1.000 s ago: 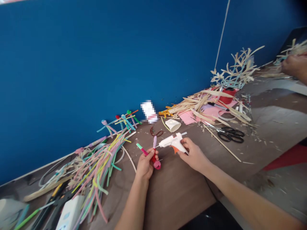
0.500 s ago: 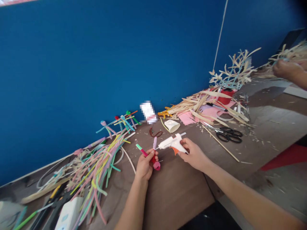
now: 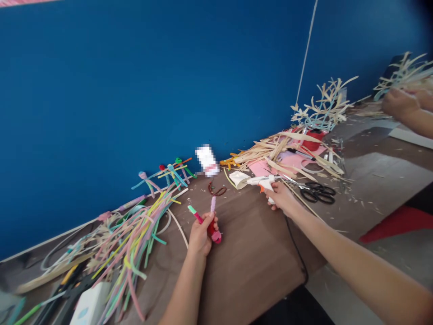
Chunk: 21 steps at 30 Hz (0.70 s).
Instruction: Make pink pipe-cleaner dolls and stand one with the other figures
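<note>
My left hand (image 3: 200, 235) is closed on a small pipe-cleaner figure (image 3: 209, 220) of pink, red and green stems, held above the brown table (image 3: 250, 253). My right hand (image 3: 281, 197) grips a white glue gun (image 3: 262, 182) with an orange trigger. The gun sits farther back and to the right of the figure, with its nozzle pointing left toward a folded white paper piece (image 3: 238, 178). A black cord (image 3: 297, 253) trails from the gun along my right forearm.
A heap of coloured pipe cleaners (image 3: 135, 239) lies at the left, with small finished figures (image 3: 165, 174) by the blue wall. Black scissors (image 3: 316, 192), dried straw strips (image 3: 284, 149) and pink paper (image 3: 260, 167) lie at the right. Another person's hands (image 3: 402, 101) work at the far right.
My right hand has drawn the glue gun back and to the right, away from the figure. My left hand stays closed on the figure, a little lower.
</note>
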Available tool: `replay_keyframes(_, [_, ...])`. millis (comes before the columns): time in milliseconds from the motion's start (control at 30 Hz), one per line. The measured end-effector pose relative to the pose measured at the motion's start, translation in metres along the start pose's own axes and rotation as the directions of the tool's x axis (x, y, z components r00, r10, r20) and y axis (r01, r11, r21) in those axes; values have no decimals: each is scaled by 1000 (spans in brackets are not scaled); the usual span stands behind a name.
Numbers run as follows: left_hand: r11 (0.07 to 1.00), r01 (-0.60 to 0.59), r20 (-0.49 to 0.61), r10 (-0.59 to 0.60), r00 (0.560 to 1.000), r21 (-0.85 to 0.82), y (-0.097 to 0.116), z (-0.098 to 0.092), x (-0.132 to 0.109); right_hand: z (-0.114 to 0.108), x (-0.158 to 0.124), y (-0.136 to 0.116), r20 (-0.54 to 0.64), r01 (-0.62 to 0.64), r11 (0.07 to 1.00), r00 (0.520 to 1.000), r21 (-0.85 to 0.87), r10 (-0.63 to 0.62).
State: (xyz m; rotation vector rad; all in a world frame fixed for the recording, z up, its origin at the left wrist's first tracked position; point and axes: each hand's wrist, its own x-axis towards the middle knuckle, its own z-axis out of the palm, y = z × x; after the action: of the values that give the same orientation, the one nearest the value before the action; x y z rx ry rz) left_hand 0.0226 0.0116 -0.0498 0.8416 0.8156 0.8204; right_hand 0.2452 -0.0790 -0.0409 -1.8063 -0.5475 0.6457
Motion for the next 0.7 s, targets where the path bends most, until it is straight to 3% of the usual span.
replay_keyframes(67, [1000,-10,5,10,1000,17,0,1,0,0,4,-7,44,31,996,999,-88,-27])
replay_keyframes(133, [999,-24,7,24,1000,38,-1,1,-1,-7,6,-16,83,121,948,991,-296,-100])
replay_keyframes(200, [997,-47,10,46,999,62,-1,1,-2,-18,4,-26,79,238,789,969,-567,-235])
replay_keyframes(267, [993,-76,13,75,997,91,-2,1,-3,-21,-1,-35,96,325,704,934,-631,-344])
replay_keyframes(333, [986,-107,21,105,994,126,-3,1,-3,-10,-9,-42,241,490,702,870,-517,-430])
replay_keyframes(400, [977,-132,36,128,991,169,-4,1,-4,14,-16,-44,434,603,737,777,-306,-456])
replay_keyframes(467, [969,-150,56,142,988,196,-5,1,-4,42,-20,-44,557,580,804,714,-130,-425])
replay_keyframes(567, [963,-167,71,155,985,210,-5,1,-4,77,-20,-42,732,454,887,578,80,-362])
replay_keyframes(633, [961,-157,73,144,987,227,-5,0,-3,88,-17,-40,763,378,917,553,130,-336])
replay_keyframes(700, [957,-134,77,118,990,256,-6,-2,-2,92,-14,-37,755,336,931,571,143,-322])
